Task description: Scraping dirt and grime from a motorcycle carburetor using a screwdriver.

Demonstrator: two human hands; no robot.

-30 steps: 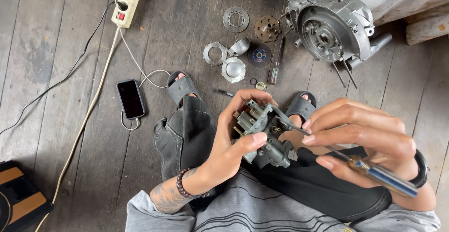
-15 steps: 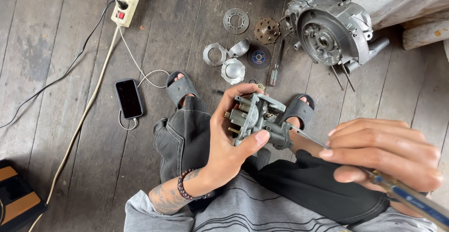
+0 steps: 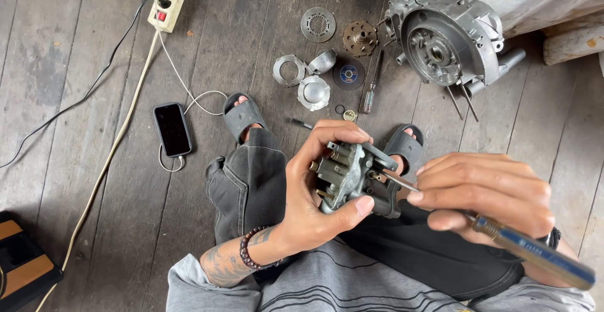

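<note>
the left hand (image 3: 314, 198) has its fingers clamped around a small grey carburetor (image 3: 352, 176), held over the lap above the black trousers. the right hand (image 3: 484, 192) has its fingers wrapped tight on a blue-handled screwdriver (image 3: 535, 252), its tip touching the carburetor. an engine casing (image 3: 447, 35) lies on the wooden floor (image 3: 94, 161), a phone (image 3: 172, 129) well apart.

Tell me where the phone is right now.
In the head view, the black phone lies on the wooden floor at the person's left, beside the left sandal, its white cable attached.
</note>
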